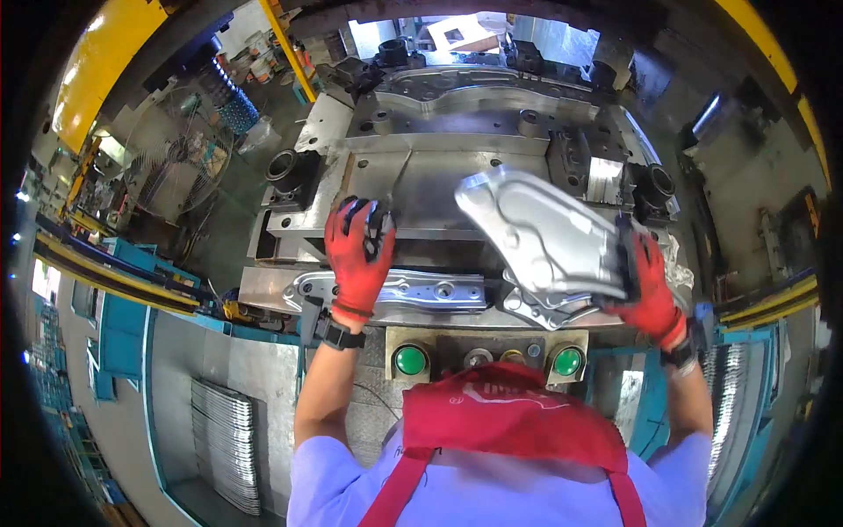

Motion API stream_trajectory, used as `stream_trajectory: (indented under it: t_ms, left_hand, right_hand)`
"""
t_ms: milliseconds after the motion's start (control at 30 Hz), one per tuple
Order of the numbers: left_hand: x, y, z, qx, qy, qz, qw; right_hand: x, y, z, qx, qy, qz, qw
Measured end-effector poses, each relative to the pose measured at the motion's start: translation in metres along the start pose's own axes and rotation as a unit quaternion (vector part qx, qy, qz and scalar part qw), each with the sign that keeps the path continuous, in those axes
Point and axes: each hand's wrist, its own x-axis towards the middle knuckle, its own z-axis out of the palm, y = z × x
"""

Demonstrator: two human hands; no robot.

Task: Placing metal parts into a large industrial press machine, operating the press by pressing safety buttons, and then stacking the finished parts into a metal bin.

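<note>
My right hand (648, 285), in a red glove with dark fingers, grips the right end of a silvery stamped metal panel (540, 233). The panel is tilted above the press die and slightly blurred. My left hand (360, 255), gloved alike, is over the front edge of the die (448, 180) with its fingers curled. A thin stick-like tool (403, 171) extends forward from it; its grip end is hidden in the fingers. Below that hand a long stamped metal part (413, 290) lies on the front ledge. Another stamped part (527, 309) shows partly under the raised panel.
Two green push buttons (410, 359) are on a box at the near edge. Stacked metal parts (226, 439) stand in a bin at the lower left, with more stacked parts (722, 395) at the right. Guide posts (285, 167) flank the die. A fan (180, 162) stands left.
</note>
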Motion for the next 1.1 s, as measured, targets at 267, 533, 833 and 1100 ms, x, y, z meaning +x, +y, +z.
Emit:
stream_trajectory:
  t_ms: [267,533,833,1100]
  left_hand:
    - [-0.051,-0.026,-0.022,-0.082,-0.033,-0.033,0.996]
    - [-0.095,-0.053,-0.032,-0.091,-0.082,-0.068,0.99]
    - [-0.112,-0.07,-0.033,-0.054,-0.078,-0.168,0.981]
    - [-0.131,-0.064,-0.02,-0.048,-0.073,-0.182,0.979]
  right_hand:
    - [0.171,-0.063,0.001,-0.07,0.065,-0.032,0.995]
    - [0.317,-0.042,0.031,-0.118,-0.01,-0.084,0.989]
    - [0.4,0.034,0.086,-0.094,-0.178,-0.051,0.978]
    - [0.436,0.042,0.074,-0.026,-0.309,-0.059,0.949]
